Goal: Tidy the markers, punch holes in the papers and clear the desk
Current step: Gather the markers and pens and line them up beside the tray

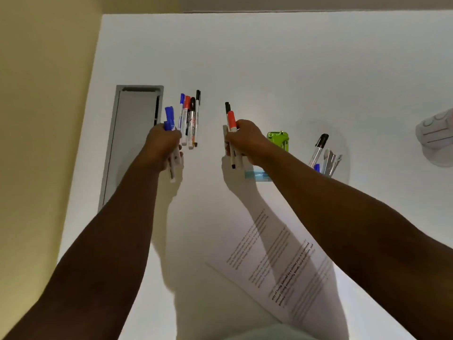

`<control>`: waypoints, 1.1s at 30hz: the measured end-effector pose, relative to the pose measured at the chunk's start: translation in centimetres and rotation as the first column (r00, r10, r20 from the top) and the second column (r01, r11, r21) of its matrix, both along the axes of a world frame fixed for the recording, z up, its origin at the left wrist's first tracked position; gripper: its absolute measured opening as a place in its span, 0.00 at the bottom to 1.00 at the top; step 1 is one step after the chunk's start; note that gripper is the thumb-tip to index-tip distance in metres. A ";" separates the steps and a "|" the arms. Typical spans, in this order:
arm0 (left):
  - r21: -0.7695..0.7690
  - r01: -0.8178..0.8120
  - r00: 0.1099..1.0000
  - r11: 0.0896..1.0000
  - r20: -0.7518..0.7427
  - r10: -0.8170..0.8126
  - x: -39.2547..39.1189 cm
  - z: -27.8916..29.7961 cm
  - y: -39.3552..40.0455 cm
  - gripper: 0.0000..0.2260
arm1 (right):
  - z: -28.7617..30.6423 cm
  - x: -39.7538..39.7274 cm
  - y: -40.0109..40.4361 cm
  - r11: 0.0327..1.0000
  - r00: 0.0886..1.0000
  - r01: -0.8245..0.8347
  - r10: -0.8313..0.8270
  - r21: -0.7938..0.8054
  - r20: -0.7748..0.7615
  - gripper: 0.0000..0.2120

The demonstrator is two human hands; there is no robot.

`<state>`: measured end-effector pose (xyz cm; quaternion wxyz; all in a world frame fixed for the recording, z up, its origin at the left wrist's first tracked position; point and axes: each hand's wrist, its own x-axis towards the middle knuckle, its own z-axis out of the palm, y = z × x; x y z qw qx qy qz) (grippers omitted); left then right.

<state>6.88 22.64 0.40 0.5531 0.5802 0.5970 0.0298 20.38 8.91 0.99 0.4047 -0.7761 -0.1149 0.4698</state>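
Green punch point(278, 140) half hidden behind right hand point(245, 141).

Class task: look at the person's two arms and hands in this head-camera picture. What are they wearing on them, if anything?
Nothing shows on them. Both forearms are bare as far as the picture reaches: no sleeves come into view. The left hand and the right hand have no gloves, and no watch, bracelet or ring is visible.
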 end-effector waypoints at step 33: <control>0.441 0.299 0.952 0.846 -0.198 -0.233 3.4 -4.7 6.5 0.16 | -5.9 0.6 9.3 0.990 0.845 -0.116 0.139 -0.076 0.517 0.12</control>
